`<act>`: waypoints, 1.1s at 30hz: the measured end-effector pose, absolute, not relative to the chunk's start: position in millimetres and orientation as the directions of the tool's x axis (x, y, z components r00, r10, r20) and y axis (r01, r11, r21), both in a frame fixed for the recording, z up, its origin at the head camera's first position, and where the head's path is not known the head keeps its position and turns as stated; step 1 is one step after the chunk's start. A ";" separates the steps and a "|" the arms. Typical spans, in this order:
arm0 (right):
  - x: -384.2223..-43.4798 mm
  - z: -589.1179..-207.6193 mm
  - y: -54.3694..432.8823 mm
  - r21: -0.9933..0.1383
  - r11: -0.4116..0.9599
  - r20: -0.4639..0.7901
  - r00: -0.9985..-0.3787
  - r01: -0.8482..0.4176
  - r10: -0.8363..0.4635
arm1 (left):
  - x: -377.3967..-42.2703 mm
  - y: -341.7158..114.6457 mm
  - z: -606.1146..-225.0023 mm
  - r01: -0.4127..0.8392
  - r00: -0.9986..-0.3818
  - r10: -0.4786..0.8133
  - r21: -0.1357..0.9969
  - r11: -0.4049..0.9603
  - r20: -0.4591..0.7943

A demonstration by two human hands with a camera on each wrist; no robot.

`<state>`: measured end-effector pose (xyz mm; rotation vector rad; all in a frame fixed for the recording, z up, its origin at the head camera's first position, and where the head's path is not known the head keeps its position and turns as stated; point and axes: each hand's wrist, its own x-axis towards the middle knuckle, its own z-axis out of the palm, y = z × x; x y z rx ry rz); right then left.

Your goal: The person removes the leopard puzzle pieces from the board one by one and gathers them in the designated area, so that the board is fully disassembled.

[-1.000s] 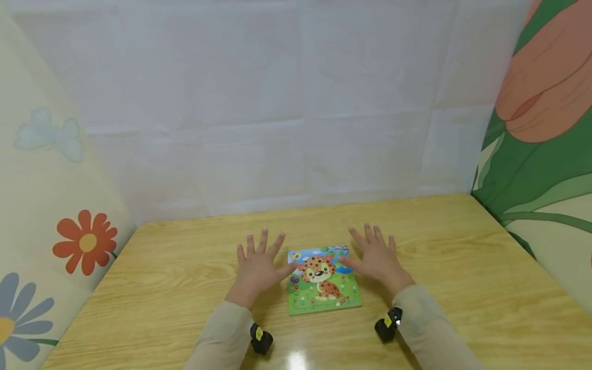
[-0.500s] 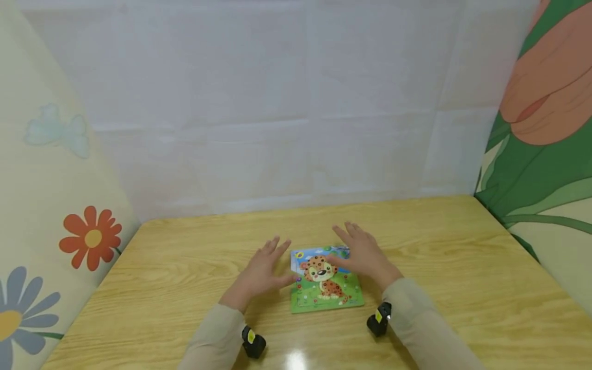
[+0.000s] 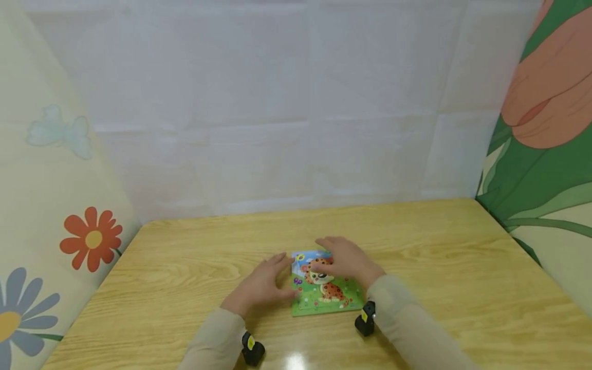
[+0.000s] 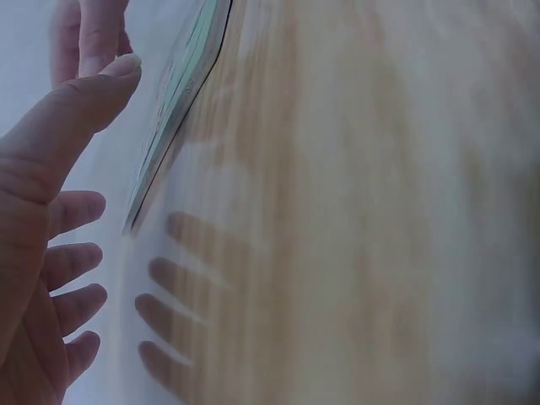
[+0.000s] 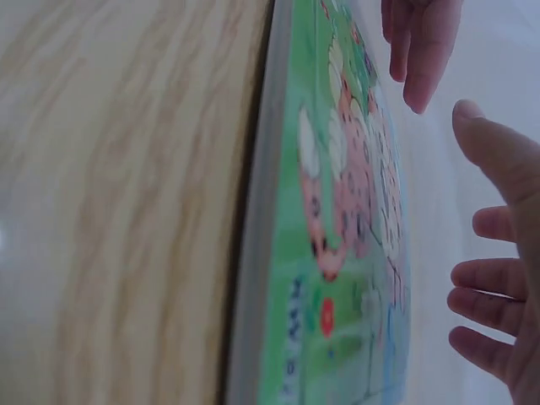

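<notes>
A square leopard picture puzzle board (image 3: 324, 298) lies flat on the wooden table, its spotted cub on green grass under a blue sky. At its left edge is my left hand (image 3: 261, 285), fingers slightly bent and thumb apart from them, holding nothing. My right hand (image 3: 349, 261) hovers over the board's upper right part and hides that corner. In the left wrist view, the fingers of the left hand (image 4: 34, 228) are spread above their shadow, beside the board's edge (image 4: 181, 101). The right wrist view shows the right hand (image 5: 506, 245) above the board's face (image 5: 337, 211), with a gap.
The wood-grain table (image 3: 194, 257) extends around the board. White cloth (image 3: 259, 103) hangs behind it. Flower-painted panels stand left (image 3: 41, 180) and right (image 3: 550, 180). A black wrist camera sits on each sleeve, the left one (image 3: 253, 349) and the right one (image 3: 365, 319).
Both hands have drawn in toward the board, their spread fingers bending a little. The right hand has moved left over the board's upper right. The board has stayed in place on the table.
</notes>
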<state>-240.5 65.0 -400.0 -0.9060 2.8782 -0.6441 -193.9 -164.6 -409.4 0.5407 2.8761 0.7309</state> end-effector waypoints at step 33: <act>-254.4 -419.1 30.8 -0.620 0.667 0.006 -0.853 -0.413 -0.522 | -190.8 -158.0 -413.1 0.327 -0.893 0.429 0.454 0.829 -0.140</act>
